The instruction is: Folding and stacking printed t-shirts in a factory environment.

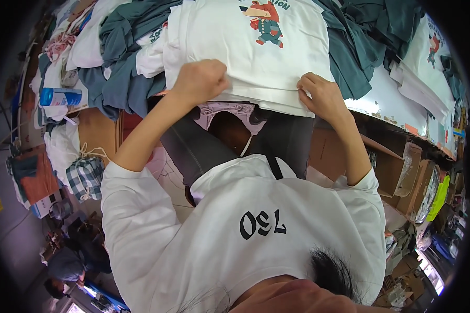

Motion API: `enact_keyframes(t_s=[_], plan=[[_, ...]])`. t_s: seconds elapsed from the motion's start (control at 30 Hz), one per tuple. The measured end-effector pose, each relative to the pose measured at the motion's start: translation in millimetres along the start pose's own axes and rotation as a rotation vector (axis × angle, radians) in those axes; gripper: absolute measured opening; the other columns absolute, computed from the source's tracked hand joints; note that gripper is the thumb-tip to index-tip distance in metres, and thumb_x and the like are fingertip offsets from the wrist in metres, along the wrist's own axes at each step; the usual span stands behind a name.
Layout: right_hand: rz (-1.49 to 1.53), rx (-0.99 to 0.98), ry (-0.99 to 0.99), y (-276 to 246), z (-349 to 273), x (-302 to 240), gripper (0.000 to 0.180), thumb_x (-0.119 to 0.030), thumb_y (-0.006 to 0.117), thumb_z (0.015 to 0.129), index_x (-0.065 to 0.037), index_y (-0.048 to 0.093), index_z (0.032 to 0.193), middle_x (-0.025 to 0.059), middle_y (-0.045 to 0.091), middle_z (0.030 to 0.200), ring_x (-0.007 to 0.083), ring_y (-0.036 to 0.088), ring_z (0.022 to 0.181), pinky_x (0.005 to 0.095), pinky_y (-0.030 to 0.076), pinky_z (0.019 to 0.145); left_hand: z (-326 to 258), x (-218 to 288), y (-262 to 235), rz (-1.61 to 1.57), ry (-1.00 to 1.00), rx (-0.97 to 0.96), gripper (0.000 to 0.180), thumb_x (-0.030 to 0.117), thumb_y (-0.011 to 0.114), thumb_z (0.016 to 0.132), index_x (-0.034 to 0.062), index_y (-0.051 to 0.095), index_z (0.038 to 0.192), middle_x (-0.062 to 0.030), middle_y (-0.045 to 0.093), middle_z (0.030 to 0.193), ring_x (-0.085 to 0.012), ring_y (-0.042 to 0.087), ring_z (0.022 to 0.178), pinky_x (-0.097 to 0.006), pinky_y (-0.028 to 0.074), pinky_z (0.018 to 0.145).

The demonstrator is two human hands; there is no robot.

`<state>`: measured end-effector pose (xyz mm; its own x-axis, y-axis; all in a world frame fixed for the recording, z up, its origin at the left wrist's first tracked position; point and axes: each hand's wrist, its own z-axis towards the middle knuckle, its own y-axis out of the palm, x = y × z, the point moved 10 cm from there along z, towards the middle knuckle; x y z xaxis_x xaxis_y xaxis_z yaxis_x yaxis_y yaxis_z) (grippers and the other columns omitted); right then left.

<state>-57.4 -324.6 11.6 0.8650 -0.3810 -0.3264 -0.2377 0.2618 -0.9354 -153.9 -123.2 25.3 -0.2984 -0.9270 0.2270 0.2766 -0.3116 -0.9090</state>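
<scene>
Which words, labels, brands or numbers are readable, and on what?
Wording isn't copied out here; locations only.
Spread white fabric shirt with a red cartoon animal: dark lettering, cut off by the upper edge.
White long-sleeved top on the person: large black characters, upside down, legible.
White fabric garment with green print, left: lettering partly hidden.
Blue cylindrical container: label too small to read.

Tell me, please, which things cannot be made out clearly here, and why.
All in the head view:
Left hand: its own curl hides whether the grip holds anything.
White printed garment: top cut off by the picture's upper edge.
Co-worker, lower left: too small to tell what they handle.
</scene>
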Motion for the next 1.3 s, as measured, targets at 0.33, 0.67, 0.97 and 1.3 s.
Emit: enact_keyframes(t_s=[0.33,0.67,0.97,1.3], plan=[[0.124,0.117,0.233,-26,10,44,0.012,-0.01,0.06,0.095,-0.007,0.06,0.107,0.0181,0.066,0.089,0.0373,0.065,0.079,0.0415,0.051,0.07,42,-2,-30,0.109,0.04,-0.207,0.012,-0.001,0.056,0.085,0.0029,0.064,0.094,-0.0116,0.062,0.094,-0.0284,0.063,0.091,-0.042,0.054,0.073],[-0.133,0.939,0.022,-197,24,12,0.014,-0.008,0.056,0.097,-0.002,0.054,0.11,0.0216,0.063,0.09,0.0382,0.065,0.081,0.0366,0.052,0.072,96,46,-167,0.185,0.053,0.183,0.042,-0.016,0.049,0.07,-0.0095,0.057,0.11,-0.0251,0.048,0.125,-0.0435,0.05,0.12,-0.043,0.042,0.102],[-0.159,0.952,-0.099,-218,28,-8,0.002,-0.005,0.052,0.099,-0.003,0.05,0.099,0.0195,0.055,0.079,0.0363,0.059,0.069,0.0338,0.048,0.063,94,41,-173,0.259,0.027,0.115,0.039,-0.017,0.048,0.067,-0.0115,0.056,0.105,-0.0258,0.043,0.134,-0.0439,0.048,0.124,-0.043,0.042,0.103],[-0.27,0.788,0.108,-191,22,25,0.011,-0.011,0.061,0.099,-0.011,0.061,0.109,0.0106,0.066,0.075,0.0275,0.064,0.06,0.0334,0.051,0.059,79,48,-147,0.099,0.032,-0.016,0.055,-0.017,0.048,0.069,-0.0075,0.048,0.123,-0.0267,0.04,0.135,-0.0457,0.049,0.12,-0.044,0.044,0.101]])
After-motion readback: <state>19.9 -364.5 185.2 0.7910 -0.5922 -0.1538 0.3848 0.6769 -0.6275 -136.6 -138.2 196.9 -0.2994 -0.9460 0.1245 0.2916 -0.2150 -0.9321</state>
